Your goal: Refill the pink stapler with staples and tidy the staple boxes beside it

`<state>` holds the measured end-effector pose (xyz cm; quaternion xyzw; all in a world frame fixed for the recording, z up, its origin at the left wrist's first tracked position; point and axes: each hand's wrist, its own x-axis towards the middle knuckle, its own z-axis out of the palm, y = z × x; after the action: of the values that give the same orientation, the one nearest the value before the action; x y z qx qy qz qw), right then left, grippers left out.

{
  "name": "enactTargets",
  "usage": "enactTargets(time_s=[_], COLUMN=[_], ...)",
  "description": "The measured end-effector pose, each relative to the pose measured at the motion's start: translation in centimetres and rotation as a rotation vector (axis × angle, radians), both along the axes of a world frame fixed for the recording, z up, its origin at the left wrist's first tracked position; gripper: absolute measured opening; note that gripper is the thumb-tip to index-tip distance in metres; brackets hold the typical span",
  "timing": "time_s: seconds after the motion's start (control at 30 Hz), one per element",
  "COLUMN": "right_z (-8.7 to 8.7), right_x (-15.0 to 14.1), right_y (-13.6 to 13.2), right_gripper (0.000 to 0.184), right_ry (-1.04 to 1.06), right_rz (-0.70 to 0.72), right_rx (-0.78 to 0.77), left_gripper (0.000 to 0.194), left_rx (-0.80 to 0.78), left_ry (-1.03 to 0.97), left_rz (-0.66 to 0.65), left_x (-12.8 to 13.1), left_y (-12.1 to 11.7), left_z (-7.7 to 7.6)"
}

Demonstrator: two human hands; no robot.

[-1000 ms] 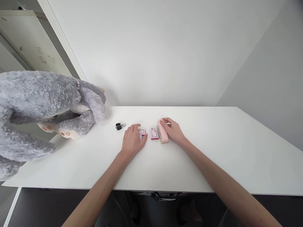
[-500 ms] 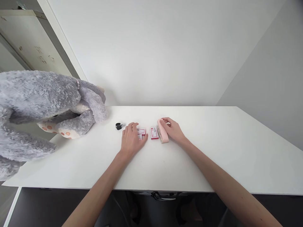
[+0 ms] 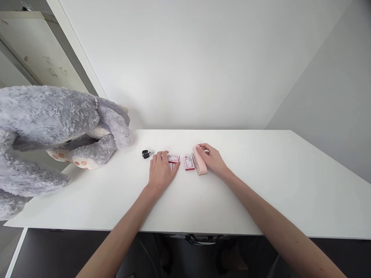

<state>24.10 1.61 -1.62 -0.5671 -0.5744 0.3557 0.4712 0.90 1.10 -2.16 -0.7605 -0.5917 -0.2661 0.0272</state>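
Note:
My left hand is curved over two small red-and-white boxes, which look like staple boxes. Its thumb lies along their right side and its fingers cover their left part. Just to the right, apart from that hand, a third box of the same kind lies flat. A pink stapler stands right beside this third box. My right hand grips the stapler from the right, thumb on its top and fingers around its far end. Left of my left hand lies a small staple remover with black handles.
A large grey plush toy sits at the left end of the white table. Behind the table rises a white wall. A black object hangs below the front edge.
My left thumb has drawn in a little closer to the boxes, and the upper box has shifted slightly. My right hand and the stapler keep their place.

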Motion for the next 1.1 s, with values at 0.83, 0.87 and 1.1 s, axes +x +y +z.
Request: enactTargets(time_s=[0.83,0.87,1.1], right_z=[0.0,0.0,0.0], right_x=[0.0,0.0,0.0], right_y=[0.1,0.1,0.1], right_gripper=[0.045,0.045,0.044], right_ry=[-0.016,-0.013,-0.002], right_rz=[0.009,0.011,0.015], right_rx=[0.009,0.009,0.009], left_gripper=[0.048,0.05,0.056], left_rx=[0.014,0.002,-0.08], left_ry=[-0.144,-0.133,-0.1], left_rz=[-0.404,-0.424,-0.582], left_x=[0.7,0.7,0.6], left_y=[-1.5,-1.6,-1.6], left_z=[1.9,1.9,1.6])
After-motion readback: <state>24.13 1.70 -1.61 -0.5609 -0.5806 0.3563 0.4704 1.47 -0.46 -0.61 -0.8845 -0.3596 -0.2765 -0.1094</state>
